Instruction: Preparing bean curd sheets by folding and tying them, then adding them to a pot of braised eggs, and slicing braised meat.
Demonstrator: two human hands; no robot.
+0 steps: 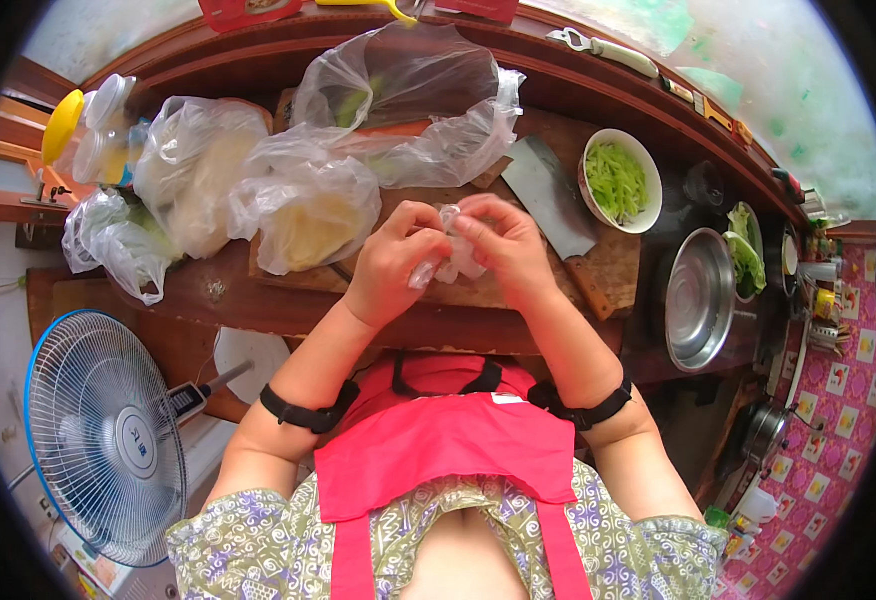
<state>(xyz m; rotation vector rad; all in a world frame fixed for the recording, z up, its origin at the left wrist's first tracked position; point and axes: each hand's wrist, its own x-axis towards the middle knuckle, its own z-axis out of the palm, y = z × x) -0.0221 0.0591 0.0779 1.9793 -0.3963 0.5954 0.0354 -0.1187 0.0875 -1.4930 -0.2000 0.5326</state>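
Note:
Both hands meet over a wooden cutting board [618, 277], gripping a small crumpled clear plastic bag [462, 259]. My left hand [400, 259] pinches its left side, and my right hand [509, 244] has thumb and fingers closed on the upper part. What the bag contains, if anything, I cannot tell. Just left of my left hand rests a plastic bag with something pale yellow [303, 232] inside. A cleaver [550, 199] lies on the board to the right, its wooden handle [589, 289] towards me. Beyond it stands a bowl of sliced green vegetable [616, 180].
A large clear bag [408, 90] with produce lies behind the hands; more filled bags [197, 172] sit left. At right are a steel basin [700, 300] and a dish with green leaves [745, 255]. A standing fan [107, 439] is at lower left. A peeler [606, 52] lies on the back ledge.

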